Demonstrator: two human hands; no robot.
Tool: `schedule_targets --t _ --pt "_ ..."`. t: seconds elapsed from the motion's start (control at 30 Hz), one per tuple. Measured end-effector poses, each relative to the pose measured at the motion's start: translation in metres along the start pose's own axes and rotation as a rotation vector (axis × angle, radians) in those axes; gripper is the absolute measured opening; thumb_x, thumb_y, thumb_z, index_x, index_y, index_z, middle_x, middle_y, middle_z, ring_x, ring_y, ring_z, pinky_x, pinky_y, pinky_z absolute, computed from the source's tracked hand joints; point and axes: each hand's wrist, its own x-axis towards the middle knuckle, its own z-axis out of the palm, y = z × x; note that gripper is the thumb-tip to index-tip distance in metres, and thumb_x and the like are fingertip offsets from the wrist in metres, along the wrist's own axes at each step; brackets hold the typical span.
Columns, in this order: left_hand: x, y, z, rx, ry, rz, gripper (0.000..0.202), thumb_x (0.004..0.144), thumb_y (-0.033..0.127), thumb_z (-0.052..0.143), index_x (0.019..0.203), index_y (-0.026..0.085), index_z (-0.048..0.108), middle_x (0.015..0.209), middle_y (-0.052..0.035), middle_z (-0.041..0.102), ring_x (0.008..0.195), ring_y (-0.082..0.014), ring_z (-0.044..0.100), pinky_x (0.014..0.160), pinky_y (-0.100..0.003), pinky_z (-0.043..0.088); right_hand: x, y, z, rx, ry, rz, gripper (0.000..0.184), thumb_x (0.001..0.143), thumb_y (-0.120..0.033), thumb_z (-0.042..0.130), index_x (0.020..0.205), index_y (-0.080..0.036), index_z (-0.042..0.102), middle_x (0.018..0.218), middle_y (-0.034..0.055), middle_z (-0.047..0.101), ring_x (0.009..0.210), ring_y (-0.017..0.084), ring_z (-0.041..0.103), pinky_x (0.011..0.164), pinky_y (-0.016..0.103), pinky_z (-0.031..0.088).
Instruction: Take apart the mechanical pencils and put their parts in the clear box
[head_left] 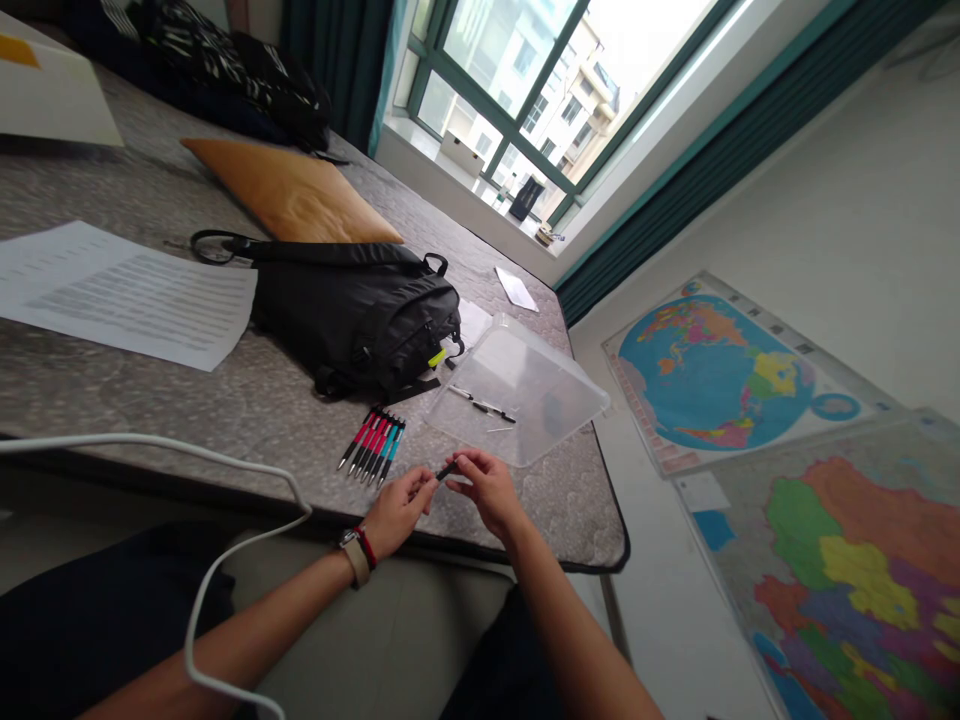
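My left hand (403,512) and my right hand (486,492) meet over the front edge of the bed-like surface. Between their fingertips is a short, dark pen part (445,471), which both hands pinch; its ends are partly covered by fingers. A row of several assembled pens (373,445), with red, pink and blue barrels and black grips, lies left of my hands. Just beyond my right hand sits a clear plastic tray (555,400). In it lie dark and white pen pieces (491,410) and a thin white stick (500,430).
A black backpack (352,310) lies behind the pens, with a brown envelope (300,190) beyond it. Printed sheets (135,290) are on the left. A white cable (202,590) crosses in front of my left forearm. Wall maps (720,370) hang at the right.
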Motion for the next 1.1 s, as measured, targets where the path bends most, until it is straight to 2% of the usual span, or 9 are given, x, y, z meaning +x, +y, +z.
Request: schedule_targets --t 0.13,0.27,0.33,0.47,0.63,0.87,1.1 --pt "-0.003 0.003 0.001 0.013 -0.028 0.043 0.032 0.091 0.048 0.048 0.075 0.021 0.056 0.062 0.0007 0.057 0.062 -0.0173 0.054 0.064 -0.027 0.039 -0.005 0.0 0.001 0.016 0.003 -0.014 0.031 0.071 -0.041 0.08 0.088 -0.017 0.071 0.094 0.0059 0.07 0.089 0.019 0.066 0.075 0.033 0.057" --pt "-0.004 0.004 0.004 -0.037 -0.077 0.052 0.034 0.093 0.047 0.045 0.074 0.021 0.053 0.064 0.0004 0.055 0.061 -0.0157 0.051 0.061 -0.027 0.039 -0.011 0.004 0.005 0.046 0.028 -0.043 0.03 0.071 -0.041 0.081 0.087 -0.018 0.071 0.092 0.005 0.07 0.085 0.019 0.066 0.072 0.033 0.058" --pt "-0.005 0.002 0.006 -0.124 -0.13 -0.001 0.034 0.093 0.05 0.045 0.076 0.021 0.05 0.062 0.0026 0.051 0.053 -0.0123 0.044 0.053 -0.025 0.036 -0.012 0.006 0.006 0.059 0.04 -0.056 0.03 0.071 -0.041 0.081 0.087 -0.018 0.071 0.091 0.0046 0.07 0.083 0.018 0.065 0.071 0.032 0.058" --pt "-0.004 -0.003 0.009 -0.376 -0.269 -0.202 0.037 0.088 0.059 0.049 0.088 0.022 0.046 0.06 0.0086 0.042 0.04 -0.0059 0.025 0.038 -0.019 0.021 -0.013 0.007 0.007 0.055 0.055 -0.065 0.028 0.07 -0.039 0.081 0.087 -0.019 0.071 0.09 0.004 0.069 0.079 0.017 0.065 0.067 0.031 0.057" --pt "-0.004 -0.001 0.006 -0.578 -0.402 -0.286 0.037 0.089 0.057 0.053 0.095 0.021 0.047 0.062 0.009 0.04 0.041 -0.0037 0.025 0.038 -0.016 0.023 -0.014 0.002 0.003 0.028 -0.005 -0.081 0.027 0.074 -0.04 0.079 0.089 -0.019 0.072 0.092 0.0039 0.068 0.077 0.016 0.063 0.067 0.03 0.057" --pt "-0.008 0.011 -0.002 -0.765 -0.548 -0.388 0.03 0.093 0.049 0.054 0.098 0.02 0.052 0.061 0.0094 0.033 0.042 -0.0026 0.017 0.038 -0.016 0.015 -0.017 -0.007 -0.007 -0.032 -0.107 -0.069 0.022 0.078 -0.037 0.076 0.09 -0.019 0.073 0.093 0.0039 0.066 0.082 0.016 0.062 0.071 0.03 0.056" --pt "-0.009 0.015 -0.009 -0.871 -0.655 -0.477 0.026 0.094 0.044 0.053 0.097 0.018 0.055 0.055 0.0104 0.025 0.042 -0.004 0.012 0.038 -0.017 0.013 -0.023 -0.011 -0.006 0.074 -0.187 -0.026 0.017 0.08 -0.034 0.075 0.088 -0.019 0.072 0.09 0.0021 0.064 0.077 0.015 0.06 0.071 0.03 0.055"
